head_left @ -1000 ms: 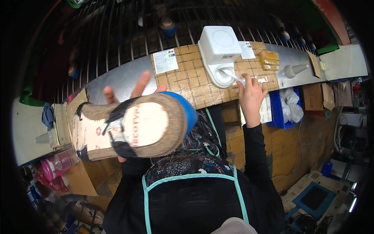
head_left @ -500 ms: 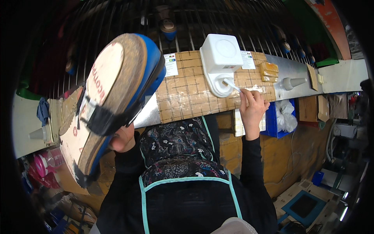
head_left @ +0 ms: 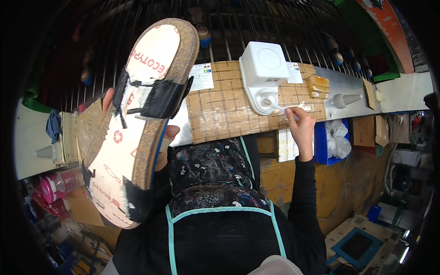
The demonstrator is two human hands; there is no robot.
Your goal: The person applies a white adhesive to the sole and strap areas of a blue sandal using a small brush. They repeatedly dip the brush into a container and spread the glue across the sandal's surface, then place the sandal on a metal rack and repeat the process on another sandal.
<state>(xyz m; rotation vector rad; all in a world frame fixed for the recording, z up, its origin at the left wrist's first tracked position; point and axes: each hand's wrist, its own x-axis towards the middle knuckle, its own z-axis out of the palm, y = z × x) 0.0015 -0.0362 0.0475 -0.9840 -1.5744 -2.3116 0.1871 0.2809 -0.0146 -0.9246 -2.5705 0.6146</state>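
Observation:
My left hand (head_left: pixel 162 153) grips an unfinished sandal (head_left: pixel 133 123) from behind, fingers at its left edge and thumb at its right. The sandal stands tilted with its underside facing me: a pale board with red print, a brown cork rim and black strap ends folded over. A blue last shows in a thin strip along its right edge. In my right hand (head_left: pixel 302 128) the fingertips pinch a thin white-handled brush (head_left: pixel 280 108). Its tip sits in the round cup (head_left: pixel 265 97) of a white plastic dispenser (head_left: pixel 263 64) and is hidden there.
Brown tape-covered board (head_left: pixel 215 101) lines the bench under the dispenser. Yellowish blocks (head_left: pixel 318 86) and a grey cone (head_left: pixel 347 99) lie to its right. Below the bench edge hangs a blue bin (head_left: pixel 327 149) with plastic bags. Metal rods (head_left: pixel 238 27) carrying other shoes run behind.
The sandal has risen and turned, so its underside faces me more squarely and the blue last is mostly hidden. My right hand has shifted slightly right and the brush handle lies lower.

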